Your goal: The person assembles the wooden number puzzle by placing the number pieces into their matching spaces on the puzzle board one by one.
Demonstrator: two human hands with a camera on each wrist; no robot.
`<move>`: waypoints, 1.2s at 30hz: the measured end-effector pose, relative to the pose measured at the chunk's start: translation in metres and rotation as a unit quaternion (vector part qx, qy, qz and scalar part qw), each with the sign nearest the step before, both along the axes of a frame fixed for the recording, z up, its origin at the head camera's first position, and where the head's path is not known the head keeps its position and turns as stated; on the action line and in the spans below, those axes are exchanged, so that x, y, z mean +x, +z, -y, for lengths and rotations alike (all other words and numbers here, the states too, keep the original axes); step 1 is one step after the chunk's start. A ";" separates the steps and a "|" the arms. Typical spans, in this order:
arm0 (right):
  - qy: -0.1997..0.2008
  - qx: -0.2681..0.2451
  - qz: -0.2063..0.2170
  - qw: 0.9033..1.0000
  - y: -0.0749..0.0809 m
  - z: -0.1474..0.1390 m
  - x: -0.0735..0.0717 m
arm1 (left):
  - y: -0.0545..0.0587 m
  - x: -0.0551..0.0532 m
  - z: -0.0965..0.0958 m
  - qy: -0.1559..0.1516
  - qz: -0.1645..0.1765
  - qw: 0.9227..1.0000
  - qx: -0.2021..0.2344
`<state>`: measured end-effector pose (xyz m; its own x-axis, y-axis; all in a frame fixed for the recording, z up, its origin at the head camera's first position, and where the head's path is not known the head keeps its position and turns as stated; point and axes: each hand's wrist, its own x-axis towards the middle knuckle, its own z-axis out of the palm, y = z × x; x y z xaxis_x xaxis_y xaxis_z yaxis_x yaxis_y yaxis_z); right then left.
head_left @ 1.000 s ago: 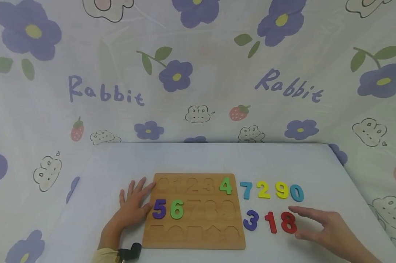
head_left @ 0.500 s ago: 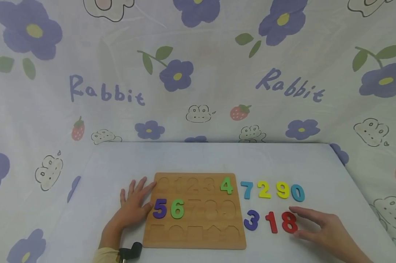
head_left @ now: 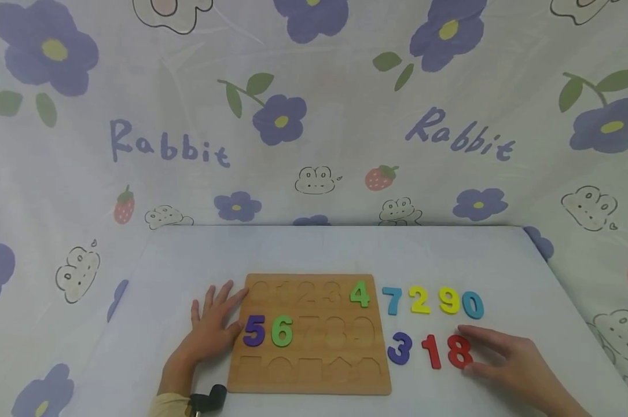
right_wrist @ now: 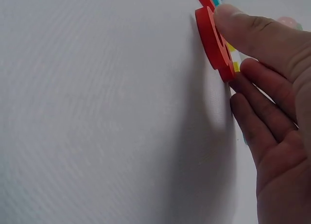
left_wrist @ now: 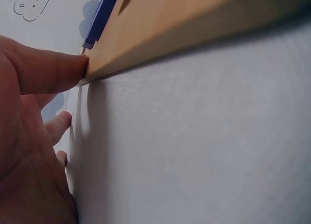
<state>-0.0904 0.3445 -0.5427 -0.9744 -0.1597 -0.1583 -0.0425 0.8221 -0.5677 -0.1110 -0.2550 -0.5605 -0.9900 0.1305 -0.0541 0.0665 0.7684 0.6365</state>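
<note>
A wooden number board (head_left: 308, 376) lies on the table, with a green 4 (head_left: 359, 294), a purple 5 (head_left: 254, 331) and a green 6 (head_left: 282, 331) on it. My left hand (head_left: 212, 324) rests at its left edge with fingers spread, the thumb touching the edge beside the 5 in the left wrist view. At the right, my right hand (head_left: 517, 362) is beside the red number 8 (head_left: 458, 351), which lies flat. The thumb (right_wrist: 238, 25) touches or nearly touches the 8, and the index fingertip is just beyond its top.
Right of the board lie a blue 7 (head_left: 392, 301), yellow 2 (head_left: 419, 300), yellow 9 (head_left: 449, 300), blue 0 (head_left: 472, 305), purple 3 (head_left: 400, 348) and red 1 (head_left: 432, 351). The board has several bare recesses. A patterned cloth (head_left: 314, 116) hangs behind the white table (head_left: 314, 249).
My right thumb has drawn slightly left, closer to the lower edge of the red 8. The left hand and the number pieces have stayed in place.
</note>
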 end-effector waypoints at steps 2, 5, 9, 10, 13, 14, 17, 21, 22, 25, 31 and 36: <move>0.003 0.002 -0.002 1.000 0.000 0.001 -0.001 | -0.002 0.000 0.000 0.002 -0.011 1.000 0.003; 0.010 0.007 -0.008 1.000 0.000 0.003 -0.001 | 0.001 0.001 -0.001 0.003 -0.011 1.000 0.007; 0.013 0.015 -0.013 1.000 0.001 0.003 0.000 | 0.007 0.000 -0.004 0.005 0.003 1.000 0.002; 0.013 0.016 -0.013 1.000 0.002 0.003 0.000 | 0.008 0.000 -0.005 0.005 0.007 1.000 -0.002; 0.013 0.018 -0.013 1.000 0.003 0.003 0.001 | 0.011 -0.001 -0.006 0.003 0.023 1.000 -0.011; 0.012 0.018 -0.014 1.000 0.003 0.004 0.001 | 0.012 -0.001 -0.006 0.002 0.029 0.999 -0.016; 0.013 0.026 -0.025 0.999 0.002 0.004 0.001 | 0.014 -0.001 -0.006 0.000 0.036 0.999 -0.023; 0.015 0.034 -0.040 0.999 0.000 0.006 0.001 | 0.014 0.000 -0.005 0.001 0.026 0.999 -0.019; 0.014 0.034 -0.043 0.998 0.000 0.006 0.002 | 0.012 0.000 -0.005 0.002 0.017 1.000 -0.014; 0.010 0.039 -0.044 0.998 0.001 0.006 0.003 | 0.010 0.001 -0.006 0.003 0.000 1.000 -0.001; 0.020 0.057 -0.078 0.995 0.017 0.009 0.001 | 0.006 0.002 -0.004 0.004 -0.003 1.000 0.009; 0.018 0.048 -0.135 0.990 0.043 0.024 0.004 | 0.000 0.001 -0.001 0.000 -0.014 1.000 0.006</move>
